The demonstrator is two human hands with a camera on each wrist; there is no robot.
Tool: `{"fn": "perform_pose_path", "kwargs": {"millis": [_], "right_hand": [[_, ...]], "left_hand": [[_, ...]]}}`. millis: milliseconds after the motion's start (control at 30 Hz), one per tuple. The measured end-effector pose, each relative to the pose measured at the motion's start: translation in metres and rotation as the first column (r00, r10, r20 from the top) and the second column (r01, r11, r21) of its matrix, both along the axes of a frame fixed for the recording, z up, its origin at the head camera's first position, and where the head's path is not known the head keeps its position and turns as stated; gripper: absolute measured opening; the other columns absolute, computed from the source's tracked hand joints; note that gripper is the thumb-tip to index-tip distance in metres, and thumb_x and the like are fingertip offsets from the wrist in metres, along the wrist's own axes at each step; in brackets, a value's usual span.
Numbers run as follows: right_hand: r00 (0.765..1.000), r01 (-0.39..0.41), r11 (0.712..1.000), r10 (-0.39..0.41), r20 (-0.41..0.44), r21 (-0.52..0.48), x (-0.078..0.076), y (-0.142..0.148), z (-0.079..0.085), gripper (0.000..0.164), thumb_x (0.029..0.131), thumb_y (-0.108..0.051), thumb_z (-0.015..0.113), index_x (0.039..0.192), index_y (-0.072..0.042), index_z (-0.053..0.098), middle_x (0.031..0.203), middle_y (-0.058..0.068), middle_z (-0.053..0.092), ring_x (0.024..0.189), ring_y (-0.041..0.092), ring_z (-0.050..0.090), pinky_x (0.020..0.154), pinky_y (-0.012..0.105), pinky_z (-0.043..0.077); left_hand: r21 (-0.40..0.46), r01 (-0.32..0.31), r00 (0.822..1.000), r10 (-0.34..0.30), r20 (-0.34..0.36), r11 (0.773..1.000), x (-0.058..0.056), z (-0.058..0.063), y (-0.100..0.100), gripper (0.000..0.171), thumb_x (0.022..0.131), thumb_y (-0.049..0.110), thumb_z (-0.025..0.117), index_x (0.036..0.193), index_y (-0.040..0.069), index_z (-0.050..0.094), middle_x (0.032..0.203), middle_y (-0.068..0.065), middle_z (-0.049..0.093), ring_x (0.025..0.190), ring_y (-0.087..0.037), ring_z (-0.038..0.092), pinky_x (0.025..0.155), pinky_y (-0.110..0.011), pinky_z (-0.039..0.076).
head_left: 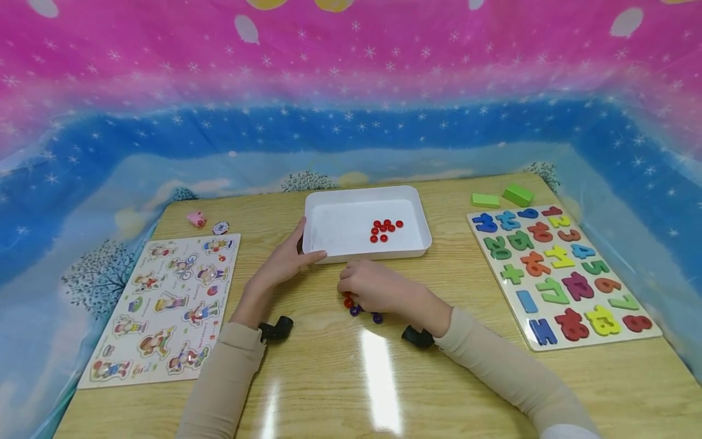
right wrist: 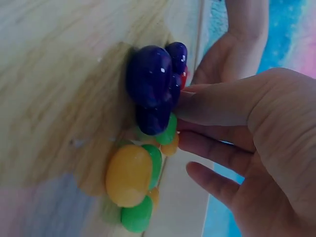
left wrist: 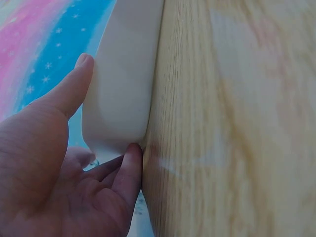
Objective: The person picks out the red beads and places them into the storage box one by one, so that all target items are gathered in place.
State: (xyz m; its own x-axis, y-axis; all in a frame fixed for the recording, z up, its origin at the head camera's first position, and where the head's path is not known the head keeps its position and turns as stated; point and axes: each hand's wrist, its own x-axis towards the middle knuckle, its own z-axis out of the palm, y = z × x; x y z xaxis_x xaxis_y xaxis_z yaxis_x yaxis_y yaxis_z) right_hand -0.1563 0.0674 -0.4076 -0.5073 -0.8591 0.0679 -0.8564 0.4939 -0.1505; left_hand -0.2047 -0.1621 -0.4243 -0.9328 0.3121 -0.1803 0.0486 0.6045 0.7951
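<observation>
A white tray [head_left: 367, 251] stands toward the back, with several red beads [head_left: 383, 228] in its right half. My left hand [head_left: 280, 259] holds the tray's near left corner, thumb along the front wall and fingers at the left end [left wrist: 79, 173]. In front of the tray, my right hand [head_left: 378, 285] reaches down into a bead pile and hides most of it. The right wrist view shows glossy purple beads [right wrist: 149, 74], yellow-orange beads [right wrist: 129, 175] and green beads [right wrist: 137, 215]. Thumb and fingers come together behind the purple beads; I cannot tell whether a bead is pinched there.
A picture puzzle board [head_left: 164, 305] lies on the left, a number puzzle board [head_left: 559, 274] on the right. Green blocks [head_left: 518, 194] sit behind the latter. At the back left are a pink pig figure [head_left: 196, 219] and a small round token [head_left: 220, 228].
</observation>
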Motion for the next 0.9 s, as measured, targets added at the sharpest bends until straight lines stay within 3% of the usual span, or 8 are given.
{"fn": "perform_pose_path", "kwargs": {"millis": [233,467,533,700,733,900], "right_hand": [[0.999,0.014,0.999,-0.012,-0.045,0.041,0.002,-0.007,-0.001,0.013,0.089,-0.015,0.059,0.092,-0.020,0.071,0.084,-0.008,0.062,0.084,0.011,0.053,0.082,0.028,0.045],[0.995,0.033,0.998,-0.038,-0.092,-0.048,-0.004,0.003,0.015,0.009,0.086,-0.015,0.063,0.090,-0.018,0.070,0.081,-0.007,0.060,0.075,0.011,0.049,0.072,0.026,0.043],[0.993,0.060,0.995,-0.068,-0.096,-0.077,-0.008,0.011,0.022,0.011,0.084,-0.011,0.063,0.090,-0.016,0.070,0.081,-0.006,0.060,0.075,0.012,0.049,0.072,0.025,0.043],[0.981,0.188,0.972,-0.192,-0.019,-0.139,-0.024,0.035,0.033,0.013,0.083,-0.009,0.065,0.092,-0.016,0.071,0.085,-0.005,0.062,0.078,0.011,0.052,0.074,0.026,0.045],[0.976,0.217,0.965,-0.220,-0.001,-0.145,-0.028,0.039,0.034,0.014,0.082,-0.009,0.065,0.093,-0.016,0.071,0.086,-0.004,0.062,0.079,0.011,0.053,0.074,0.026,0.046],[0.924,0.381,0.916,-0.375,0.072,-0.122,-0.045,0.056,0.032,0.014,0.083,-0.013,0.065,0.096,-0.015,0.071,0.091,-0.003,0.064,0.082,0.014,0.054,0.071,0.030,0.047]], "left_hand": [[0.021,0.015,1.000,-0.015,-0.004,1.000,0.000,0.001,-0.001,0.101,0.078,0.061,0.061,0.148,0.035,-0.007,0.156,0.003,0.014,0.130,-0.020,0.039,0.081,-0.035,0.038],[0.016,0.015,1.000,-0.014,-0.009,1.000,0.000,0.001,0.000,0.101,0.079,0.058,0.062,0.149,0.031,-0.007,0.156,-0.001,0.017,0.126,-0.021,0.042,0.080,-0.035,0.041],[0.014,0.019,1.000,-0.019,-0.002,1.000,0.002,0.006,0.001,0.101,0.081,0.055,0.061,0.149,0.029,-0.008,0.156,-0.003,0.015,0.127,-0.024,0.041,0.081,-0.037,0.040],[0.003,0.001,1.000,-0.001,0.007,1.000,0.002,0.006,0.002,0.102,0.079,0.058,0.062,0.149,0.031,-0.007,0.157,0.000,0.011,0.139,-0.023,0.028,0.100,-0.043,0.037],[-0.002,-0.004,1.000,0.004,0.001,1.000,0.000,0.001,0.001,0.103,0.077,0.062,0.062,0.148,0.033,-0.007,0.157,0.002,0.011,0.140,-0.022,0.026,0.103,-0.044,0.035],[-0.018,-0.012,1.000,0.012,0.006,1.000,-0.001,0.001,0.000,0.104,0.076,0.064,0.062,0.148,0.034,-0.007,0.157,0.002,0.008,0.143,-0.023,0.020,0.109,-0.047,0.030]]}}
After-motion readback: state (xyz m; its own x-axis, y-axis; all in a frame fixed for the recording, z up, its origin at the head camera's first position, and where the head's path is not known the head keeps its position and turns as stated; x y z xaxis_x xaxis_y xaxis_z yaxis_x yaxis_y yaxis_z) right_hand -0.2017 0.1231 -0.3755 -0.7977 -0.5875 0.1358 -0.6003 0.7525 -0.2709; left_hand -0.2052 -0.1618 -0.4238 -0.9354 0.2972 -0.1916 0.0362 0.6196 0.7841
